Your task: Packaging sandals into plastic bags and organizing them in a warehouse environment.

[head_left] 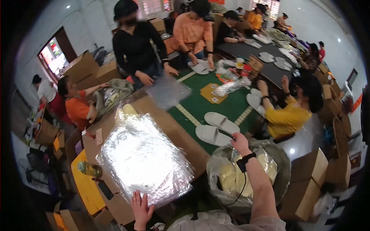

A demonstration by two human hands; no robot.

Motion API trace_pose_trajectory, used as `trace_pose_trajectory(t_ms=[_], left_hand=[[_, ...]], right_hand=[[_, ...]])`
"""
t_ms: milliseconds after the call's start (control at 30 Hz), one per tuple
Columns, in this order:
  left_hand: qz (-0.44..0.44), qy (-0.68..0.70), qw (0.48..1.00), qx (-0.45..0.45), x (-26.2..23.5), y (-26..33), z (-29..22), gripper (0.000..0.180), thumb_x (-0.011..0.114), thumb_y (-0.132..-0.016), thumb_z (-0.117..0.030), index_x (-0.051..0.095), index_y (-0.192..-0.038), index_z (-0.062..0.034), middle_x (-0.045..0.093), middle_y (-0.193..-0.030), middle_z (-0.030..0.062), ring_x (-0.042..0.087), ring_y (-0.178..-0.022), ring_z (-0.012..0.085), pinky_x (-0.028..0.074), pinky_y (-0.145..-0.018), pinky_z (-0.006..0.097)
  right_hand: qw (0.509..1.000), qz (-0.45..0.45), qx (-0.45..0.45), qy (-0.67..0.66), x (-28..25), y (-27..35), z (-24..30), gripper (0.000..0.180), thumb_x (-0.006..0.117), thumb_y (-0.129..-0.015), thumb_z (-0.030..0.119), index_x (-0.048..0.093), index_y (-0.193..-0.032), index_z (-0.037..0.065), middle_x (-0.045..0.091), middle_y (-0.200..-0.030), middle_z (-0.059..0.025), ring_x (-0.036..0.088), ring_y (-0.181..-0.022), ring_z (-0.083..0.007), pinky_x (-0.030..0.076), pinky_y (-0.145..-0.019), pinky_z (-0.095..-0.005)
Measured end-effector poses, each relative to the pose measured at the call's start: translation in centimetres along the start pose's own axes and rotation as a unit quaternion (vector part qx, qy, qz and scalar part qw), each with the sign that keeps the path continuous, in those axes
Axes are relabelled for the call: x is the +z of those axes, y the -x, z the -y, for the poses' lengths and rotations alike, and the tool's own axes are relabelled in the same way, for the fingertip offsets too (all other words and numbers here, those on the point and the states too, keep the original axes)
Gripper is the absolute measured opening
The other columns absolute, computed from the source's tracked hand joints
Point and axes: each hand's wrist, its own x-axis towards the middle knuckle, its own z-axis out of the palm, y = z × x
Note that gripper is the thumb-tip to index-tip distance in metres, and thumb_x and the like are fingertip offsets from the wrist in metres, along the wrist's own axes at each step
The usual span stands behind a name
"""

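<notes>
Silver stack, near edge: the left hand (pixel 142 210) lies palm down, fingers spread, on the near edge of the shiny stack (pixel 144 158).
Stack handling: such thin film probably slides, so light, even pressure should keep the sheets squarer than a hard push.
Lined bin: right of the stack, a bin (pixel 286 173) with a clear liner holds cream-coloured bagged things (pixel 229 179); the cable from the dark wristband (pixel 246 162) would be best kept from snagging there.
Right hand: reaching over the bin, the right hand (pixel 240 144) is curled at the right end of the nearer slipper (pixel 211 134); whether it pinches the slipper or only a small dark thing (pixel 234 138) at its fingertips, I cannot tell.
White slippers: the nearer one lies beside the farther slipper (pixel 221 122) on the green tabletop (pixel 185 117); a hold by the sole would likely spare the straps.
Clear sheets: farther off, thin clear sheets (pixel 169 94) lie before a co-worker in black (pixel 138 48).
</notes>
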Motion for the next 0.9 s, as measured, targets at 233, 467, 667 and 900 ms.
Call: trace_pose_trajectory(t_ms=[233, 467, 667, 900], left_hand=[[0.031, 0.005, 0.998, -0.048, -0.1, 1.2, -0.4, 0.066, 0.065, -0.089, -0.049, 0.05, -0.145, -0.0166, 0.03, -0.159, 0.0208, 0.026, -0.147, 0.045, 0.025, -0.114, 0.059], [0.058, 0.031, 0.995, -0.071, -1.4, -0.8, -1.7, 0.064, 0.062, -0.093, -0.049, 0.047, -0.148, -0.0227, 0.028, -0.161, 0.0157, 0.027, -0.148, 0.0372, 0.025, -0.118, 0.052], [0.034, 0.034, 0.997, -0.052, -1.4, -0.2, -1.3, 0.065, 0.06, -0.094, -0.05, 0.043, -0.151, -0.0237, 0.027, -0.162, 0.0137, 0.027, -0.149, 0.0346, 0.025, -0.118, 0.05], [-0.008, 0.036, 0.999, -0.012, -0.9, -0.1, -0.4, 0.064, 0.056, -0.096, -0.051, 0.042, -0.152, -0.0234, 0.028, -0.162, 0.0139, 0.029, -0.148, 0.0347, 0.027, -0.118, 0.049]], right_hand=[[0.993, 0.093, 0.051, 0.052, 13.0, -9.9, -2.1, 0.069, 0.086, -0.068, 0.027, 0.059, -0.127, 0.003, 0.062, -0.124, -0.0208, 0.058, -0.117, -0.0386, 0.049, -0.098, -0.0473], [0.989, 0.068, 0.052, 0.117, 16.9, -11.2, -3.4, 0.025, 0.065, -0.085, 0.013, 0.068, -0.107, 0.002, 0.065, -0.111, -0.0212, 0.061, -0.102, -0.0424, 0.052, -0.086, -0.0506], [0.998, 0.04, 0.044, -0.03, 10.3, -11.5, 4.9, 0.024, 0.063, -0.085, 0.008, 0.066, -0.108, 0.001, 0.067, -0.115, -0.0201, 0.066, -0.096, -0.037, 0.052, -0.082, -0.0462], [0.92, -0.022, -0.264, -0.289, -1.4, -4.5, 27.3, 0.037, 0.061, -0.079, -0.008, 0.062, -0.115, 0.002, 0.066, -0.095, -0.0101, 0.063, -0.084, -0.0181, 0.05, -0.07, -0.0308]])
